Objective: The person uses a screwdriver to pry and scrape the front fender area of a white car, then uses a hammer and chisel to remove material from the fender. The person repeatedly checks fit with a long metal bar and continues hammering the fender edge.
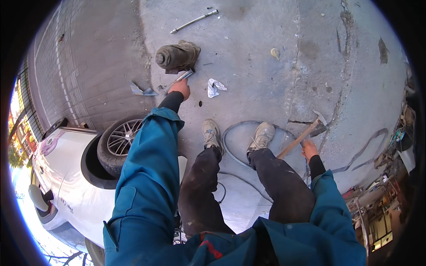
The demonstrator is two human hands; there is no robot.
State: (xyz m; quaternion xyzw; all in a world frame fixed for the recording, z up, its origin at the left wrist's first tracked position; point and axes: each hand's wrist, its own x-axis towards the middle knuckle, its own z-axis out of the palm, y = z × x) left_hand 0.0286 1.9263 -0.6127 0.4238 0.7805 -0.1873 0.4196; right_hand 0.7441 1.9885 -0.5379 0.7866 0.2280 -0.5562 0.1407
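Note:
My left hand is closed on a silver metal tool, whose upper end is at the base of a grimy cylindrical object, possibly a jack. A crumpled white rag and a bent grey scrap lie nearby on the concrete. My right hand is closed around what looks like the grey hose, which loops round my shoes. Just beside that hand is a hammer-like tool with a wooden handle and a curved metal head.
A white car with a spoked wheel stands at my left. A long metal wrench lies farther ahead. A flat grey strap lies on the ground to my right, before piled clutter along the edge.

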